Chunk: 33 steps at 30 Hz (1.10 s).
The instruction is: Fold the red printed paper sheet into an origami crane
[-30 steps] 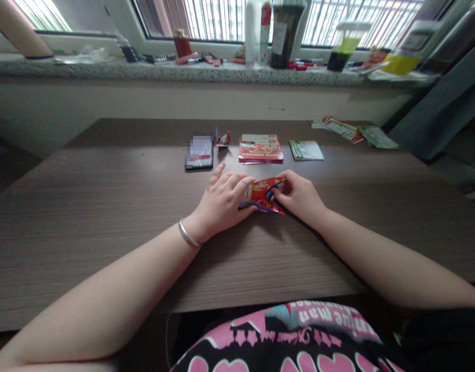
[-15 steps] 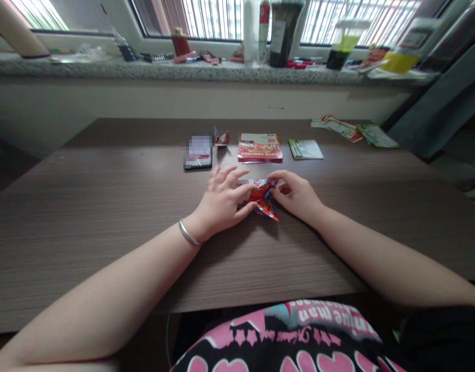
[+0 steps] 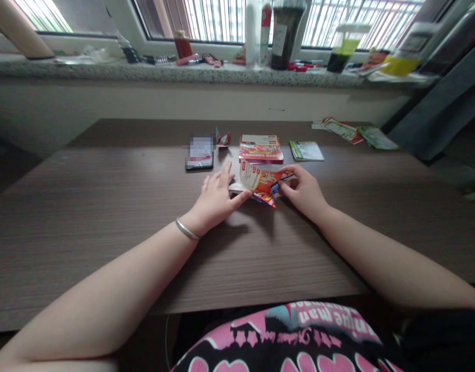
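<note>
A partly folded sheet of printed paper, red and orange with white and blue areas, lies tilted between my hands just above the table. My right hand pinches its right end between thumb and fingers, close to a blue strip. At the left end, my left hand has its fingers stretched and its thumb apart, resting against the paper's edge. The silver bangle is on my left wrist. Just beyond the sheet sits a stack of similar red leaflets. A small folded paper piece stands to the stack's left.
Left of the stack lies a phone with a blurred screen. Green-and-white leaflets lie to its right, and more loose leaflets near the far right corner. Bottles and clutter line the stone windowsill.
The paper's left part has opened upward, showing its white printed panel. My left hand has shifted slightly left, and my right hand has moved a little to the right with its end.
</note>
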Available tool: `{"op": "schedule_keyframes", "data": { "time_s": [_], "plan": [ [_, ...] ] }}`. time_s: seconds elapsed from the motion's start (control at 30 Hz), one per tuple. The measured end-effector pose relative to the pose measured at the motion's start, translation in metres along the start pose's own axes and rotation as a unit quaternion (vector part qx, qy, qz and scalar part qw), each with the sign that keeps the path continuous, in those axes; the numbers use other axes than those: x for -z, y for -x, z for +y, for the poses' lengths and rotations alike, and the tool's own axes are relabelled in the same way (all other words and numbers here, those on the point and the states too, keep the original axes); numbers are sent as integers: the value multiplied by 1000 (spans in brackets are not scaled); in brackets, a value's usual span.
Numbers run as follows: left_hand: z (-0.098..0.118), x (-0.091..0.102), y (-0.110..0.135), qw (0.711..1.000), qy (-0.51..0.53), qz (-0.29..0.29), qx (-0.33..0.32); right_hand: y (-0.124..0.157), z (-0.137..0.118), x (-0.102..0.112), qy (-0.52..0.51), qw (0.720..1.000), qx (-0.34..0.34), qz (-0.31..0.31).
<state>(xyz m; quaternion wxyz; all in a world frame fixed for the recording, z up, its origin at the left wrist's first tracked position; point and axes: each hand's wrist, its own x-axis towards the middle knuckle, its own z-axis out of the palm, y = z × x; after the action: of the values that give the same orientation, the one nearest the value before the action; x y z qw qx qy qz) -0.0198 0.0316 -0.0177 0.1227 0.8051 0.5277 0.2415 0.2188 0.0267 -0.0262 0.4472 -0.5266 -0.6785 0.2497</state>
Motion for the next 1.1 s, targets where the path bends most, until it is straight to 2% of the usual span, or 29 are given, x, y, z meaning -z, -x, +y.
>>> {"op": "schedule_keyframes", "data": {
  "time_s": [0.1,0.27,0.37,0.43,0.53,0.6,0.67,0.87,1.1],
  "plan": [
    [0,0,-2,999,18,-28,19,-2,6,1,-17,1000,-10,6],
    [-6,-1,-6,998,53,-16,19,-4,9,2,-22,1000,-1,-16],
    [-8,-3,-6,994,107,-15,27,-3,7,2,-7,999,12,-31],
    [-6,-4,-5,983,183,-9,29,-2,5,2,10,999,22,-34],
    [-1,-6,-4,947,319,-17,21,-1,3,2,29,999,30,-33],
    [1,-8,-4,930,367,-26,10,-1,2,2,31,998,30,-38],
    [0,-10,-5,932,361,-19,-2,-1,2,2,30,998,29,-42],
    [-10,-12,-7,969,243,35,6,-1,-1,2,28,998,26,-41],
    [-2,-4,-6,972,231,-17,49,0,-4,2,37,998,38,-37]
  ]
}}
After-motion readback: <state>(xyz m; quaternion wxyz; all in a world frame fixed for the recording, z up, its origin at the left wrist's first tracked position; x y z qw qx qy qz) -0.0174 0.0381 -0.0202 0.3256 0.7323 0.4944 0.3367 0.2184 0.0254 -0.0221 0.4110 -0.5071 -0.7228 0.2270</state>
